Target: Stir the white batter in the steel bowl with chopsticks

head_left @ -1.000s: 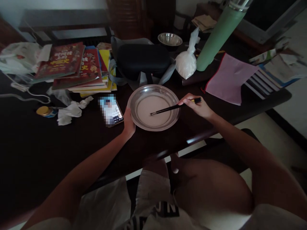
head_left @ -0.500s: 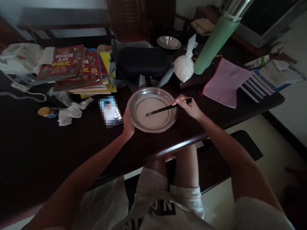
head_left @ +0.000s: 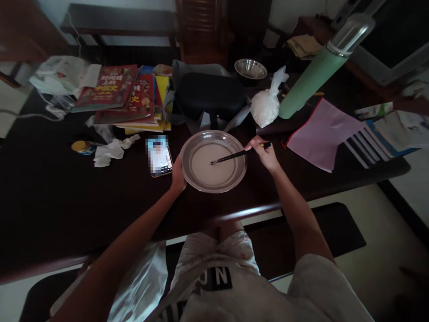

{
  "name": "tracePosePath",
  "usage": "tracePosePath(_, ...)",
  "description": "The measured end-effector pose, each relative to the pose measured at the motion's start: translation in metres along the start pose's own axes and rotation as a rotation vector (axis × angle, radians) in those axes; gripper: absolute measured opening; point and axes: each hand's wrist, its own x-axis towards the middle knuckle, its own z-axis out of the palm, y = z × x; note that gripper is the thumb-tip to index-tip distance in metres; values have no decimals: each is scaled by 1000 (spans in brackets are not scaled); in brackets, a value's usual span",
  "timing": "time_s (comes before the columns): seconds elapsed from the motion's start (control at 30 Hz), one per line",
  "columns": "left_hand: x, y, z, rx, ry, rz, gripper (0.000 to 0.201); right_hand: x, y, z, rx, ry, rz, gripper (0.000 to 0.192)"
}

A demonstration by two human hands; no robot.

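The dark table [head_left: 50, 197] carried everything, and the metal basin [head_left: 196, 142] sat near its front edge, before the seated person. Behind the basin lay a black case [head_left: 211, 93]; behind and to its left, a stack of books [head_left: 124, 96]; behind and to its right, a green flask [head_left: 310, 82] lying tilted, with a pink pouch [head_left: 318, 132] farther right. A white tied bag [head_left: 266, 105] stood just behind the basin's right rim, and a small steel bowl [head_left: 250, 68] well behind it. Just left of the basin lay a phone [head_left: 159, 155], and farther left crumpled tissue [head_left: 109, 151]. The left hand [head_left: 177, 175] curled against the basin's left rim, gripping it. The right hand [head_left: 264, 152], at the right rim, pinched black chopsticks [head_left: 231, 156] between its fingers, their tips dipping into the pale liquid inside the basin.
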Motion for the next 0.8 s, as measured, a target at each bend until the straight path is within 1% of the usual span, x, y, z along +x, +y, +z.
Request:
tracePosePath(0.07, -1, 4, 0, 95, 78, 63, 35, 4, 3, -3, 29, -20, 14, 57)
tracePosePath(0.1, -3, 6, 0, 159, 108, 85, 35, 6, 5, -3, 45, -70, 28, 57)
tracePosePath(0.17, -11, 10, -4, 264, 165, 56, 35, 9, 9, 0, 60, -152, 25, 54)
tracePosePath(0.2, -18, 12, -6, 288, 180, 15, 41, 11, 11, 1, 67, -182, 8, 53)
tracePosePath(0.23, -25, 14, -8, 305, 175, -26, 50, 14, 14, 3, 74, -193, -13, 52)
tracePosePath(0.27, -34, 16, -10, 323, 169, -36, 55, 16, 16, 4, 78, -176, -26, 52)
tracePosePath(0.33, -50, 20, -11, 368, 137, 3, 64, 21, 22, 5, 77, -108, -26, 54)
tracePosePath(0.37, -56, 21, -11, 398, 103, 28, 68, 23, 25, 5, 84, -90, -28, 55)
tracePosePath(0.43, -64, 21, -10, 451, 60, 65, 77, 27, 29, 5, 113, -117, -37, 54)
tracePosePath(0.53, -63, 18, -9, 478, 37, 78, 83, 29, 34, 8, 142, -238, -81, 50)
tracePosePath(0.57, -62, 16, -9, 479, 34, 71, 84, 30, 36, 10, 138, -253, -96, 49)
tracePosePath(0.63, -60, 11, -11, 482, 42, 57, 85, 34, 41, 11, 138, -227, -117, 48)
tracePosePath(0.7, -59, 8, -13, 475, 60, 56, 86, 39, 47, 10, 167, -166, -123, 48)
tracePosePath(0.77, -58, 5, -14, 453, 76, 59, 85, 45, 52, 7, 198, -168, -136, 49)
tracePosePath(0.8, -58, 4, -15, 446, 82, 58, 84, 46, 54, 5, 202, -206, -153, 50)
